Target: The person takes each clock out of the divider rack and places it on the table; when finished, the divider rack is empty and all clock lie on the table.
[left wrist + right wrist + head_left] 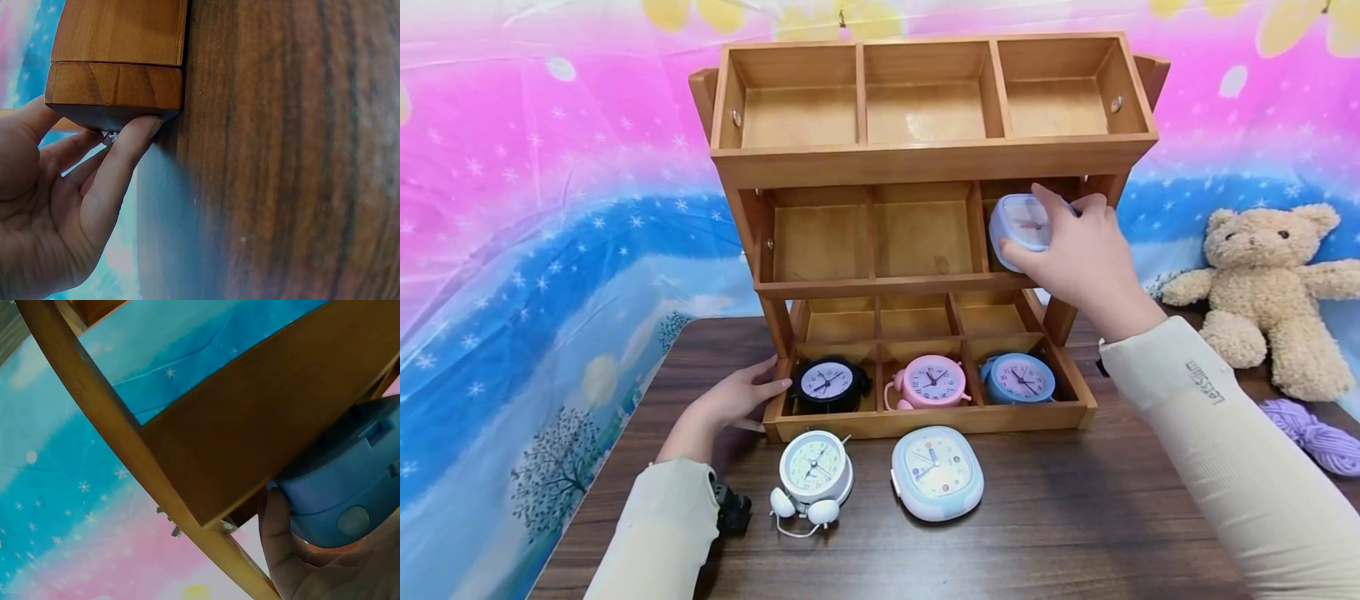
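My right hand (1086,250) grips a light blue, rounded clock (1026,223) at the right compartment of the middle tier of a wooden shelf (932,162). In the right wrist view, the blue clock (344,494) shows a round button on its side, with fingers (278,537) against it. My left hand (733,400) touches the shelf's lower left corner, its fingers fairly straight; the left wrist view shows the fingertips (147,127) against the shelf's side (115,84). A black clock (827,382), a pink clock (934,382) and a blue twin-bell clock (1021,379) occupy the bottom tier.
On the dark wooden table (1045,525), in front of the shelf, lie a white twin-bell clock (814,468) and a white and pale blue clock (937,473). A teddy bear (1270,283) and purple yarn (1318,437) are at the right. A printed cloth (565,217) hangs behind.
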`<state>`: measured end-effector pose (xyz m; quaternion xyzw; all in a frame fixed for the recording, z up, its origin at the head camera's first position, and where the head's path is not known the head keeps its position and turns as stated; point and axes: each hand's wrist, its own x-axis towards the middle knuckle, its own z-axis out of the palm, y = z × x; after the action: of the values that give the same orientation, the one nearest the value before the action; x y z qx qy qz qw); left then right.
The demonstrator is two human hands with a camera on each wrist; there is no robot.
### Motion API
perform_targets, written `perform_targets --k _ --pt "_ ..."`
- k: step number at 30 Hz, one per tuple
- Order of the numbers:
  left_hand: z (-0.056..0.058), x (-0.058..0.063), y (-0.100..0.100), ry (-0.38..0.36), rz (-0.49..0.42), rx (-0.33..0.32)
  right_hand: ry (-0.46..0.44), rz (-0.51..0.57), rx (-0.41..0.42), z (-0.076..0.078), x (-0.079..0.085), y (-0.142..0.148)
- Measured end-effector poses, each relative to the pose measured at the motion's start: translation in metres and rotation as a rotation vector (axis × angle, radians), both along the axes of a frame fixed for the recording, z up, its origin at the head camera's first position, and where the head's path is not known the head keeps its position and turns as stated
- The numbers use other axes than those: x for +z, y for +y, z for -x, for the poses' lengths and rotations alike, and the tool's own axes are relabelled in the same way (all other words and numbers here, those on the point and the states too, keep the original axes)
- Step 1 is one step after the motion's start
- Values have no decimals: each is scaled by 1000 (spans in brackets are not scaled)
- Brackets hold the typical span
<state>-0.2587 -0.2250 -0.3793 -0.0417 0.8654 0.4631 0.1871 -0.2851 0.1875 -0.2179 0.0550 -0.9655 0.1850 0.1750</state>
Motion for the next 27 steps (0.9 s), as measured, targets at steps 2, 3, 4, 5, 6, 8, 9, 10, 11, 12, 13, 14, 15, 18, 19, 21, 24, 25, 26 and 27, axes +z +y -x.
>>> perform_targets --k 2,3,4,5,6,8,9,10,11,12,13,14,15,18,19,21,24,25,26,27 --pt "0 0 0 -5 -5 4 8 4 4 -4 0 0" --pt "0 0 0 -7 -8 4 9 4 5 -7 1 0" --pt "0 1 0 -9 -9 5 10 3 5 -9 1 0" --pt "1 1 0 -10 -8 6 11 -2 6 -12 2 1" --pt "1 1 0 -10 -7 6 9 -6 9 -15 2 1" --pt "1 1 0 -12 -5 4 6 -18 18 -21 2 1" --pt "1 1 0 -12 -4 2 4 -27 24 -25 1 1" --pt "1 1 0 -13 -1 0 4 -36 31 -28 0 1" --pt "1 0 0 -13 1 -3 6 -42 40 -31 -1 1" --pt "1 0 0 -14 2 -5 7 -46 47 -34 -2 2" --pt "1 0 0 -16 2 -5 7 -49 55 -38 -3 2" --pt "1 0 0 -16 2 -5 5 -52 61 -40 -5 2" --pt "1 0 -1 -18 3 -5 5 -53 68 -44 -7 2" --pt "1 1 0 -20 5 -2 0 -49 83 -53 -12 3" --pt "1 1 0 -21 5 -1 -2 -52 89 -55 -13 3" --pt "0 2 0 -20 6 -1 -8 -60 99 -61 -17 4" --pt "0 2 0 -20 2 -3 -32 -72 113 -69 -23 6" --pt "0 3 0 -18 1 -6 -45 -77 114 -72 -25 6" --pt "0 3 0 -16 1 -9 -60 -76 113 -75 -27 6" --pt "0 3 0 -14 1 -12 -73 -77 111 -78 -29 7"
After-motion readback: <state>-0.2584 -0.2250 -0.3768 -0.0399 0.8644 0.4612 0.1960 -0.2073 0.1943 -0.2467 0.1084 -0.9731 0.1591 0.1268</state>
